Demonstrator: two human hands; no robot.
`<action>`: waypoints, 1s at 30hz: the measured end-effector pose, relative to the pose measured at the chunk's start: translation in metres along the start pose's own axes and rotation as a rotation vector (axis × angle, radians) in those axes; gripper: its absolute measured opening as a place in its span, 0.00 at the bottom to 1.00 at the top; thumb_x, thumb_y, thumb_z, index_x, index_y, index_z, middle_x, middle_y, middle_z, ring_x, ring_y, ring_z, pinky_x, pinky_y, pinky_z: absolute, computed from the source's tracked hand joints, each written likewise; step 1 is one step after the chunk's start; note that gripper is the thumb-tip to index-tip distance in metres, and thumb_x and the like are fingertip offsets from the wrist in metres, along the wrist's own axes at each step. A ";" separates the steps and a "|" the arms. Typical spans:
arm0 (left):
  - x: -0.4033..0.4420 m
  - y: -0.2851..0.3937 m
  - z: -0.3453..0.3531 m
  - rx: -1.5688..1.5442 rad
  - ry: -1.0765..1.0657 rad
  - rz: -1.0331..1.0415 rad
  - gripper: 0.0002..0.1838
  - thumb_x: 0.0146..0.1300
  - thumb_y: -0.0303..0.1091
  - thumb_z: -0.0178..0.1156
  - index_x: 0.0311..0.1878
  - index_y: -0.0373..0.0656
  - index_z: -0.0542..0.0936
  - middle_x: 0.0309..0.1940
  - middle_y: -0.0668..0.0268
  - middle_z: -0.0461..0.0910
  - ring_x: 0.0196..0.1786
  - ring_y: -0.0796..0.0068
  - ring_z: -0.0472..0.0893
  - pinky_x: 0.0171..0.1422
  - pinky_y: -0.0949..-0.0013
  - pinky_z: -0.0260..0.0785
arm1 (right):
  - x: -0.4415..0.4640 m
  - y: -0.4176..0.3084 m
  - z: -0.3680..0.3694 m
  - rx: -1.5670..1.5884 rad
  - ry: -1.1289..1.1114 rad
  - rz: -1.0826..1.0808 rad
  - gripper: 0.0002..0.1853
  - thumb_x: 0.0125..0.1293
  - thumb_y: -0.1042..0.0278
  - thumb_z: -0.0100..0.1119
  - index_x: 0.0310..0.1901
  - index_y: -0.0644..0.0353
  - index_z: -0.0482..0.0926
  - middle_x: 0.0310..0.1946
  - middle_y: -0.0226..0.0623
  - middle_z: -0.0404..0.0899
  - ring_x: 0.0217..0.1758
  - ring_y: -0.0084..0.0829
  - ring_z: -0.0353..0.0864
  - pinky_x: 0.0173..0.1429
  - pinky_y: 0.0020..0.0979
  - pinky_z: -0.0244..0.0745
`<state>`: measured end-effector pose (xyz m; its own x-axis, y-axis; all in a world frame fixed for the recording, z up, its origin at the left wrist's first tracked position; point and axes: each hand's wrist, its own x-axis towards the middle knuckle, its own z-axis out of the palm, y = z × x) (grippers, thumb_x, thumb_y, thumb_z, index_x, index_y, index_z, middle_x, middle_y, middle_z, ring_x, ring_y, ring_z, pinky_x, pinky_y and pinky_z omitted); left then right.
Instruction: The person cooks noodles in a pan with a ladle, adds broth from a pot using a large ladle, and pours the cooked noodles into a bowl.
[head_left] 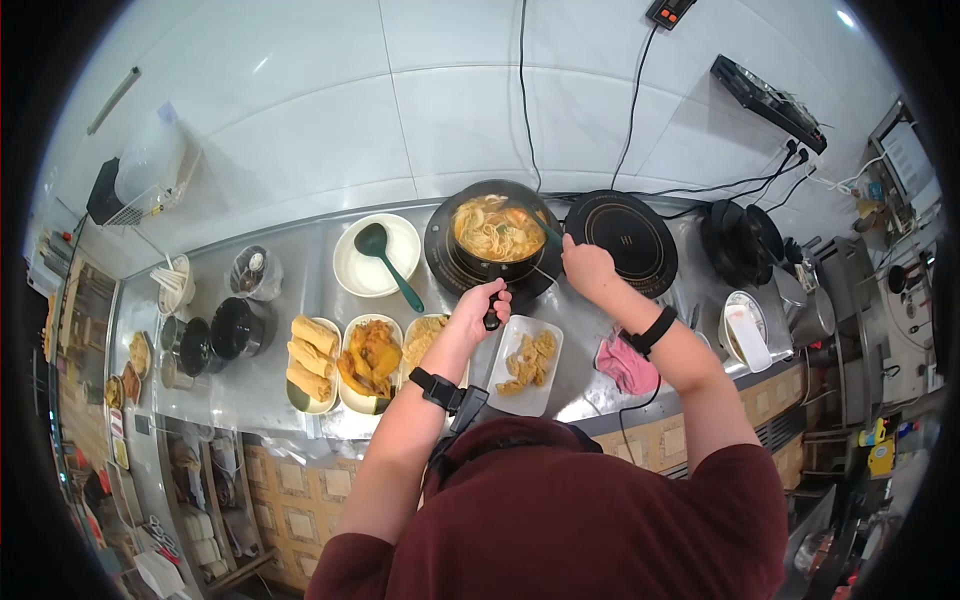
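Observation:
My left hand (482, 308) is wrapped around the black handle of a cooking pot (462, 252). Noodles in an orange broth (495, 230) fill the pot, which sits on the left induction cooker (438, 258). My right hand (588, 270) grips a dark green utensil (549, 232) that reaches over the pot's right rim; its lower end is hidden in the food. Left of the pot, a green ladle (385, 255) rests in a white bowl (350, 275). Below my left hand, a white tray (532, 398) holds fried pieces.
Plates of rolls (312, 355) and fried food (370, 358) stand at the front left. A second induction cooker (625, 245) is on the right, with a pink cloth (628, 365) below it. Black pans (735, 240) stand farther right. Black cables (690, 195) run along the wall.

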<state>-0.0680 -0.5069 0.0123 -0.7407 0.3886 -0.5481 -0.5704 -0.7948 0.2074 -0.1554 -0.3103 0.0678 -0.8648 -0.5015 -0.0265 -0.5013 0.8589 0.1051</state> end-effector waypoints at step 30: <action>-0.006 0.001 0.006 0.019 0.005 -0.002 0.06 0.64 0.35 0.47 0.32 0.47 0.64 0.20 0.72 0.65 0.16 0.84 0.63 0.16 0.80 0.56 | -0.050 0.027 -0.039 0.529 0.177 0.143 0.17 0.58 0.63 0.50 0.47 0.60 0.75 0.31 0.53 0.76 0.36 0.50 0.76 0.42 0.42 0.71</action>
<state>-0.0656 -0.5073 0.0205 -0.7377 0.3874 -0.5529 -0.5784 -0.7851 0.2216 -0.1243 -0.2664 0.1105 -0.9296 -0.3473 0.1231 -0.3660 0.8316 -0.4176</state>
